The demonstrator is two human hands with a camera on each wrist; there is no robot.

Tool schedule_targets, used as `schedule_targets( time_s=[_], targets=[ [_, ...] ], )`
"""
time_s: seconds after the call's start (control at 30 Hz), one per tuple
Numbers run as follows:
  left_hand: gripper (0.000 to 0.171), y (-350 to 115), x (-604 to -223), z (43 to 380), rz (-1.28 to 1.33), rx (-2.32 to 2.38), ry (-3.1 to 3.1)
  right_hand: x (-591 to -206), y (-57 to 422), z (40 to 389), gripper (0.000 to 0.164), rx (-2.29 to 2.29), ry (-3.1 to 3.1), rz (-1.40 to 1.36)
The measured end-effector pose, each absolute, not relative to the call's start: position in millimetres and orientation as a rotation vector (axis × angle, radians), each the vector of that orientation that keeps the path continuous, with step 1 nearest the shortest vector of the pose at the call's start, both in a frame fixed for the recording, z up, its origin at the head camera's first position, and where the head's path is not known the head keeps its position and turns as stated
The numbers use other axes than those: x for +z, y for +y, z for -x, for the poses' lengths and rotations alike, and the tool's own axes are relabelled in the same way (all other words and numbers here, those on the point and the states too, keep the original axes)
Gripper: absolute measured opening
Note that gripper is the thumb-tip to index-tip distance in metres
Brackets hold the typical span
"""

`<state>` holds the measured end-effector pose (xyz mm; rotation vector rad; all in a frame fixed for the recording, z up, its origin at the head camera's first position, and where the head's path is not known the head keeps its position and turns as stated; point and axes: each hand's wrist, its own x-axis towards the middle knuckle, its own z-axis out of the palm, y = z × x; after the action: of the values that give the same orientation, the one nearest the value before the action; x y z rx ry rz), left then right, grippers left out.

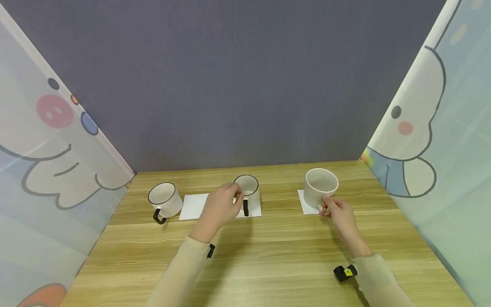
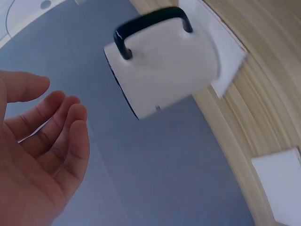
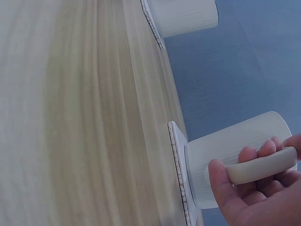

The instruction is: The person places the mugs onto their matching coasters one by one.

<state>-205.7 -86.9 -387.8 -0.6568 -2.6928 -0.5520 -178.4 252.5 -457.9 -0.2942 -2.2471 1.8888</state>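
On the right, the right hand grips the handle of a plain white mug, which stands upright on a white coaster. In the right wrist view, fingers curl round that pale handle. Near the middle, a white mug with a black handle and dark rim stands on another coaster. The left hand is just beside this mug; the left wrist view shows a gap between them, the fingers loosely bent and holding nothing. In the head view, the left hand covers part of the mug's side.
A second black-handled white mug stands on bare wood at the left. Beside it lies a bare white coaster. The wooden table ends at a grey back panel, with cartoon-printed curtains on both sides.
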Motion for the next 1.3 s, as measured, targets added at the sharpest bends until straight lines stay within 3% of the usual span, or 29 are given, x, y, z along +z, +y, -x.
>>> schedule_targets(
  time_s=[0.33, 1.3],
  targets=[
    [0.005, -116, -388, 204, 0.552, -0.611, -2.621, -456, 254, 178, 0.044, 1.895, -2.245, 0.304],
    [0.008, -207, -415, 198, 0.347, -0.711, -2.350, -459, 255, 180, 0.041, 1.880, -2.267, 0.323]
  ],
)
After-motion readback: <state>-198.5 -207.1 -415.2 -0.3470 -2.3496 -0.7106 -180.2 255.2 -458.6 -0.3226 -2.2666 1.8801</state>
